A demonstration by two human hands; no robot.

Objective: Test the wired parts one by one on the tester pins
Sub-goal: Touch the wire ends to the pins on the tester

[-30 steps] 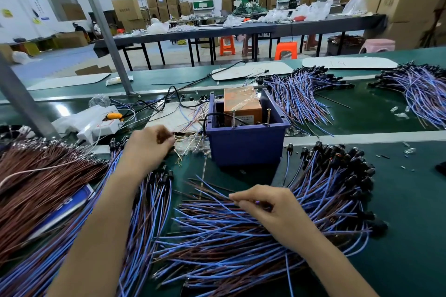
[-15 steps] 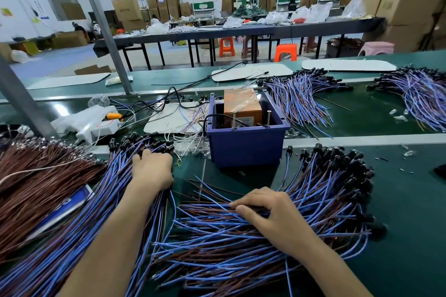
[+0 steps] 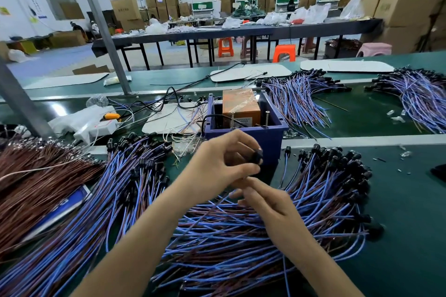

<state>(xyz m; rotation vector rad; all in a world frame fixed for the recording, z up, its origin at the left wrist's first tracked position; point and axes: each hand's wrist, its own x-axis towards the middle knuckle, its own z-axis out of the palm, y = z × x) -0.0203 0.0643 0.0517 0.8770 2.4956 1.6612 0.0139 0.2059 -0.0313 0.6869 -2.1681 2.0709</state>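
Left hand (image 3: 217, 166) is hovering in front of the blue box (image 3: 270, 138), thumb and curled fingers pinching the black head of one wired part (image 3: 257, 156). The part is being held in the air, above the pile of blue wires (image 3: 241, 236) and just short of the box's near wall.

Right hand (image 3: 270, 205) is sitting directly under the left, fingertips touching it. Its thumb and forefinger are closing together on the part's thin wire, which is trailing down and to the left from that pinch.

Two upright pins (image 3: 232, 120) are standing in the box next to an orange block (image 3: 241, 103). The part is not touching either one.

Motion blur is smearing the fingertips. The left palm is hiding how the wire joins the head. The bare wire ends are getting lost among the pile. The base of the pins is hidden behind the box wall.
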